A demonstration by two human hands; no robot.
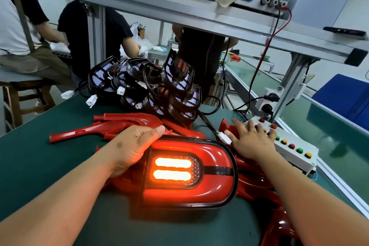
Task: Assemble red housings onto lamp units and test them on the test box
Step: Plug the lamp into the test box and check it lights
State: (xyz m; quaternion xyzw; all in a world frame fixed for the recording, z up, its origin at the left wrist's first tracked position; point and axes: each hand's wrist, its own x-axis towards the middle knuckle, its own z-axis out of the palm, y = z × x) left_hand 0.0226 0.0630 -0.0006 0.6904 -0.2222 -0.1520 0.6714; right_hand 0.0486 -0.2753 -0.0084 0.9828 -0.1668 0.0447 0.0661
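The left hand (135, 146) grips the left end of the glossy red-housed oval lamp unit with a black rim (209, 166), thumb over its far edge. It holds the lamp face up, low on the dark green worktop (40, 166), with two bars glowing orange-white in its centre. The right hand (251, 138) lies spread, fingers straight, over the far end of the white rectangular test box with red, green and yellow push buttons (295, 152); which button it presses I cannot tell. A white plastic connector (225, 137) on a black cable sits just beside the right thumb, between lamp and box. With the lamp lit, the test step looks under way. The likeliest slip is the cable: shifting the lamp or sweeping the wrist could tug the connector loose and give a false fail. Spread fingers could also catch two neighbouring buttons at once. Loose red plastic housings (111, 126) crowd the lamp and seem to lie partly under it, so it may rock or scuff. The heap of bare black lamp units (151, 86) behind could slide forward.
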